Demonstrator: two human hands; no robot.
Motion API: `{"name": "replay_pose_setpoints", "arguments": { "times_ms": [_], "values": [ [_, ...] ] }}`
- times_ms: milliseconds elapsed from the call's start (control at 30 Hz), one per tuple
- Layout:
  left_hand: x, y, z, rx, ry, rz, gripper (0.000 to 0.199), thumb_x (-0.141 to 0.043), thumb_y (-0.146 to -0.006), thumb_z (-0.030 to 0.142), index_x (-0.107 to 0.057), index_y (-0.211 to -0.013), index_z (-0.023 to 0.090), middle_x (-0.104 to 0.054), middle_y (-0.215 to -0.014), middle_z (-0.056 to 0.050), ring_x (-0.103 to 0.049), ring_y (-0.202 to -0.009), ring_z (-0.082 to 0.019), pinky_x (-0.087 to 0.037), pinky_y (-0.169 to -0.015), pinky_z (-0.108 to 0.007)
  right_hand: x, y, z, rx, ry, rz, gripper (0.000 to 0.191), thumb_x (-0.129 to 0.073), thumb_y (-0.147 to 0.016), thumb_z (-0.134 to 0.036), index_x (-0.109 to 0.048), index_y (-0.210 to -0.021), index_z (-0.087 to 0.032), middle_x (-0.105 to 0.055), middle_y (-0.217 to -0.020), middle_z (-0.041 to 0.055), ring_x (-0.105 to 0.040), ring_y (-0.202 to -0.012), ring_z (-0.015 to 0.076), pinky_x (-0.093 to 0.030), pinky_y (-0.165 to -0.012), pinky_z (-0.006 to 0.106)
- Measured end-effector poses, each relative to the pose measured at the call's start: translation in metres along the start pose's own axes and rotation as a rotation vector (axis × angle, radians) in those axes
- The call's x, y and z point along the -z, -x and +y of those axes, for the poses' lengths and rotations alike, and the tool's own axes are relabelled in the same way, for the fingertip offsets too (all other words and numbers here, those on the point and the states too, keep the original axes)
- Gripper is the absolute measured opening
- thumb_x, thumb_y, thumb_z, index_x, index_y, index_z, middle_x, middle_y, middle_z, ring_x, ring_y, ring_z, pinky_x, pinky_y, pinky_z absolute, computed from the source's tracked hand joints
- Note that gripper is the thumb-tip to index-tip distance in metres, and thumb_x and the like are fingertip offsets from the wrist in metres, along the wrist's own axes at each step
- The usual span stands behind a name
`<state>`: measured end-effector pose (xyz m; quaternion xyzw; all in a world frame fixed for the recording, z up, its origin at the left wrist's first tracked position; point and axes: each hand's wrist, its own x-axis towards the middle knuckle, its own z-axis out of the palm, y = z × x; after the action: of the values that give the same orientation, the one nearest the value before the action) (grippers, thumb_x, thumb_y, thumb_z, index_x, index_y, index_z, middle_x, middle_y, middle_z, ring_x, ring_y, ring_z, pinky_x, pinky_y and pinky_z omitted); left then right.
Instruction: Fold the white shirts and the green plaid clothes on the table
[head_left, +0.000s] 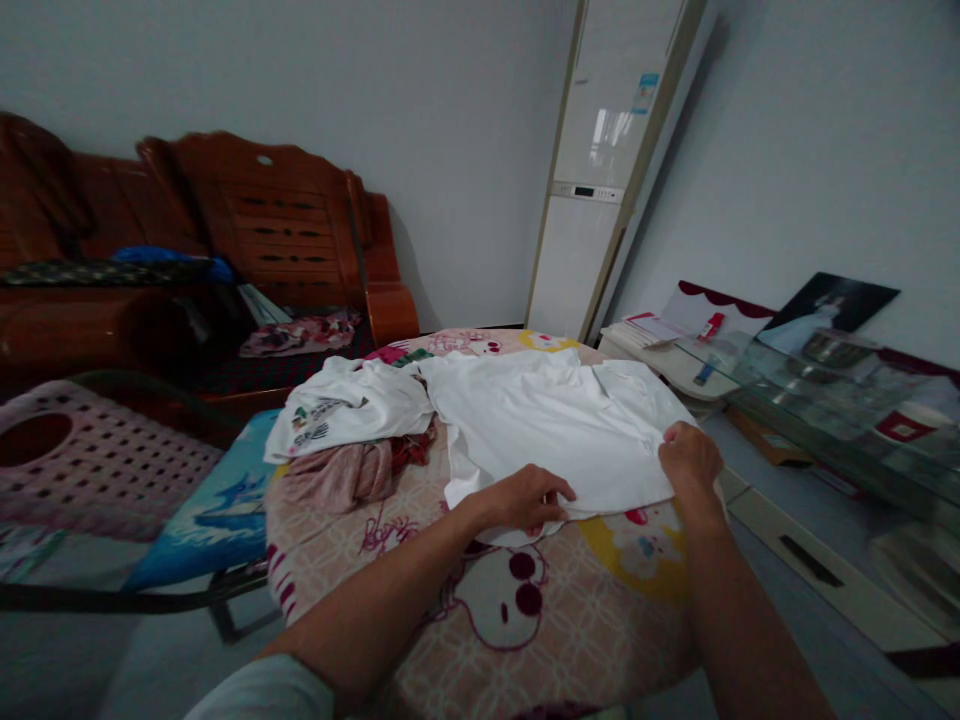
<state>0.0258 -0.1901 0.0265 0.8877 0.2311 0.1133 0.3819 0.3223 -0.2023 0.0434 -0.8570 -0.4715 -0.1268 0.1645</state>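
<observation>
A white shirt [555, 420] lies spread on a round table with a patterned pink cloth [600, 610]. My left hand [529, 497] is at the shirt's near edge, its thumb and fingers closed in a pinch on the fabric. At the shirt's right edge, my right hand [690, 457] has its fingers curled round the cloth. To the left sits a bunched white garment with a dark print [352, 405], and a dusty pink garment [341, 475] lies beneath its near side.
A blue cushion [217, 505] and a pink woven chair back [105, 450] stand left of the table. Behind is a wooden sofa [262, 220]. At the right are a glass shelf [825, 400] and a cabinet drawer [817, 565]. A tall white air conditioner [592, 170] stands behind.
</observation>
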Motion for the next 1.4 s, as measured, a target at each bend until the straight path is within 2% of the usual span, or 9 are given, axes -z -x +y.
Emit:
{"name": "replay_pose_setpoints", "arguments": {
  "times_ms": [67, 267, 400, 600, 767, 933, 1133, 1200, 1400],
  "values": [
    [0.017, 0.004, -0.004, 0.054, 0.057, 0.049, 0.027, -0.057, -0.089, 0.027, -0.069, -0.111, 0.017, -0.067, -0.064, 0.001, -0.062, -0.052, -0.011, -0.047, -0.061, -0.020, -0.001, 0.006, -0.006, 0.054, 0.094, -0.021, 0.027, -0.047, -0.080, -0.007, -0.070, -0.092, -0.013, -0.070, -0.092, 0.0166, -0.067, -0.088, 0.0261, -0.045, -0.074, 0.033],
    [0.085, 0.039, -0.042, 0.506, -0.410, 0.723, 0.025, -0.055, -0.089, 0.029, -0.071, -0.104, 0.018, -0.073, -0.084, -0.007, -0.069, -0.078, -0.020, -0.049, -0.074, -0.027, 0.009, 0.037, -0.071, 0.406, -0.243, -0.142, 0.016, -0.056, -0.086, -0.018, -0.071, -0.087, -0.015, -0.072, -0.087, 0.0099, -0.066, -0.082, 0.0205, -0.044, -0.073, 0.028],
    [0.095, 0.058, -0.072, 0.763, -0.603, 0.672, 0.032, -0.058, -0.086, 0.034, -0.069, -0.112, 0.017, -0.073, -0.104, -0.014, -0.067, -0.101, -0.030, -0.050, -0.085, -0.036, 0.019, 0.090, -0.132, 0.883, -0.541, -0.380, 0.013, -0.063, -0.088, -0.024, -0.069, -0.078, -0.018, -0.071, -0.079, 0.0038, -0.063, -0.072, 0.0150, -0.043, -0.069, 0.024],
    [0.085, 0.054, -0.094, 0.677, -0.403, 0.604, 0.046, -0.064, -0.081, 0.027, -0.060, -0.125, 0.013, -0.073, -0.103, -0.013, -0.069, -0.096, -0.024, -0.050, -0.085, -0.029, 0.016, 0.164, -0.179, 1.352, -0.331, -0.292, 0.020, -0.063, -0.088, -0.032, -0.064, -0.097, -0.014, -0.066, -0.095, 0.0111, -0.060, -0.087, 0.0229, -0.049, -0.073, 0.032],
    [0.080, 0.050, -0.091, 0.690, -0.356, 0.624, 0.055, -0.066, -0.081, 0.041, -0.055, -0.129, 0.015, -0.074, -0.087, -0.007, -0.070, -0.091, -0.023, -0.049, -0.082, -0.028, -0.003, 0.173, -0.188, 1.331, -0.166, -0.263, 0.017, -0.049, -0.089, -0.011, -0.064, -0.097, -0.012, -0.065, -0.091, 0.0132, -0.060, -0.086, 0.0245, -0.049, -0.066, 0.032],
    [0.081, 0.051, -0.087, 0.723, -0.493, 0.746, 0.056, -0.062, -0.085, 0.045, -0.055, -0.129, 0.012, -0.072, -0.101, -0.013, -0.066, -0.101, -0.026, -0.048, -0.086, -0.032, 0.007, 0.154, -0.186, 1.146, -0.452, -0.405, 0.015, -0.055, -0.083, -0.013, -0.070, -0.086, -0.016, -0.070, -0.087, 0.0077, -0.064, -0.078, 0.0191, -0.047, -0.071, 0.028],
    [0.087, 0.050, -0.103, 0.667, -0.528, 0.819, 0.038, -0.058, -0.086, 0.034, -0.063, -0.118, 0.014, -0.069, -0.106, -0.013, -0.064, -0.104, -0.025, -0.048, -0.092, -0.033, 0.023, 0.130, -0.172, 1.223, -0.875, -1.071, 0.014, -0.066, -0.081, -0.026, -0.076, -0.087, -0.018, -0.074, -0.085, 0.0011, -0.065, -0.074, 0.0127, -0.047, -0.069, 0.020],
    [0.086, 0.049, -0.110, 0.636, -0.557, 0.833, 0.040, -0.061, -0.080, 0.025, -0.062, -0.119, 0.015, -0.066, -0.116, -0.014, -0.061, -0.112, -0.026, -0.047, -0.098, -0.035, 0.013, 0.109, -0.167, 1.050, -0.907, -0.967, 0.016, -0.063, -0.082, -0.025, -0.076, -0.085, -0.016, -0.074, -0.081, 0.0020, -0.064, -0.072, 0.0136, -0.047, -0.068, 0.022],
    [0.084, 0.048, -0.126, 0.592, -0.525, 0.860, 0.044, -0.058, -0.078, 0.016, -0.060, -0.122, 0.013, -0.066, -0.119, -0.015, -0.059, -0.117, -0.027, -0.045, -0.105, -0.039, -0.028, -0.011, -0.147, 0.412, -0.823, -0.230, 0.026, -0.052, -0.083, -0.027, -0.074, -0.087, -0.015, -0.074, -0.084, 0.0053, -0.065, -0.079, 0.0183, -0.048, -0.076, 0.027]
  ]
}}
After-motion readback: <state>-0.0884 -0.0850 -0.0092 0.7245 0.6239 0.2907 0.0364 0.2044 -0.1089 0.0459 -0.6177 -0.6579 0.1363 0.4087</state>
